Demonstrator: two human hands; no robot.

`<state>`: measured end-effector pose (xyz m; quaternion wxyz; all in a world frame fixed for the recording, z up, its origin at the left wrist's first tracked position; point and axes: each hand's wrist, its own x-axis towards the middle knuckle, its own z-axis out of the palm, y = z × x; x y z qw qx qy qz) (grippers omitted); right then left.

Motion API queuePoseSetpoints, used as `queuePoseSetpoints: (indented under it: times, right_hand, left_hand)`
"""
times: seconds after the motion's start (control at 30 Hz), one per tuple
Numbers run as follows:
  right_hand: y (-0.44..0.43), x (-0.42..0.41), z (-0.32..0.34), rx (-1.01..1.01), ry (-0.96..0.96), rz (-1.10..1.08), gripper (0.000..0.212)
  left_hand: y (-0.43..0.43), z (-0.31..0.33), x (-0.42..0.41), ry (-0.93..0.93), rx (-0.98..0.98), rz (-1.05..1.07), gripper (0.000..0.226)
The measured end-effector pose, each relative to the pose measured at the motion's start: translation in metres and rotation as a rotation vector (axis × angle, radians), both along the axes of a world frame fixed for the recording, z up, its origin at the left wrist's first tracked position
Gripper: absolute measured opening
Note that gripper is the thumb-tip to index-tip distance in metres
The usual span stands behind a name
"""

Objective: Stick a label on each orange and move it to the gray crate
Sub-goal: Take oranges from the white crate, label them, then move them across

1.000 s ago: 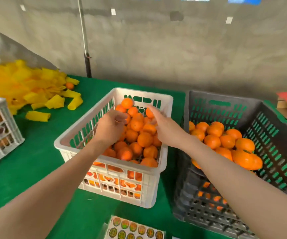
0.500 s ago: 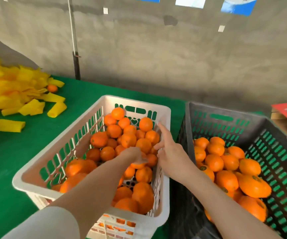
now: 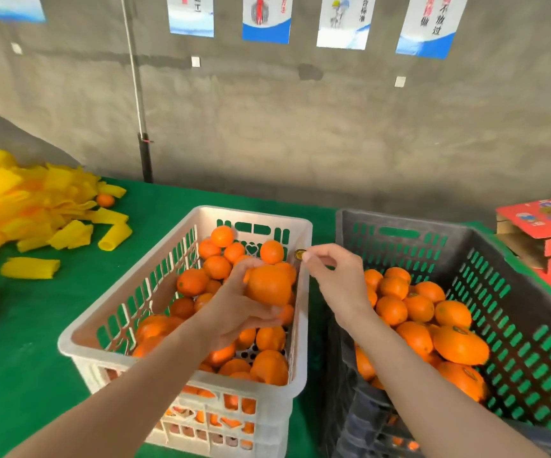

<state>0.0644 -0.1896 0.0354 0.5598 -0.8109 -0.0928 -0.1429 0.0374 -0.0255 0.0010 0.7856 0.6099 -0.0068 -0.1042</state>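
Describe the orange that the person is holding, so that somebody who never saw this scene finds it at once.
Find the white crate on the green table. Over its right side the left hand holds one orange. Unlike the others lying in the pile, it is lifted and gripped, next to the right hand pinching a small round label.

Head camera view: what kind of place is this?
Probably a fruit packing workshop: a white crate and gray crate holding oranges on a green table, a pile of yellow foam sleeves, and printed notices on a bare concrete wall.
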Motion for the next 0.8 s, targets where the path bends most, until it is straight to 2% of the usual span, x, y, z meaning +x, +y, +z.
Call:
queuePoseSetpoints:
  times: [0.07, 0.13, 0.23, 0.3, 0.37, 0.63, 0.8]
  right_hand:
    - [-0.006, -0.015, 0.009, 0.204, 0.139, 0.051, 0.009]
    - [-0.014, -0.036, 0.014, 0.297, 0.207, 0.132, 0.009]
    - [-0.027, -0.073, 0.020, 0.315, 0.191, 0.261, 0.010]
    - [-0.038, -0.093, 0.024, 0.276, 0.145, 0.299, 0.013]
    - [-0.048, -0.108, 0.026, 0.173, 0.068, 0.311, 0.017]
    - [-0.083, -0.146, 0.022, -0.139, -0.235, 0.204, 0.014]
    - [-0.098, -0.158, 0.015, -0.162, -0.298, 0.146, 0.008]
  left_hand:
    - [-0.002, 0.002, -0.016, -0.079, -0.019, 0.000, 0.083]
    - [-0.008, 0.008, -0.033, -0.142, -0.069, -0.019, 0.086]
    - [-0.023, 0.022, -0.056, -0.131, -0.238, -0.055, 0.059]
    - [-0.038, 0.032, -0.067, -0.096, -0.295, 0.010, 0.039]
    - [-0.053, 0.038, -0.077, -0.069, -0.320, 0.066, 0.032]
    - [-0.101, 0.046, -0.106, -0.087, -0.329, 0.038, 0.052]
    - [-0.122, 0.048, -0.117, -0.098, -0.266, 0.059, 0.033]
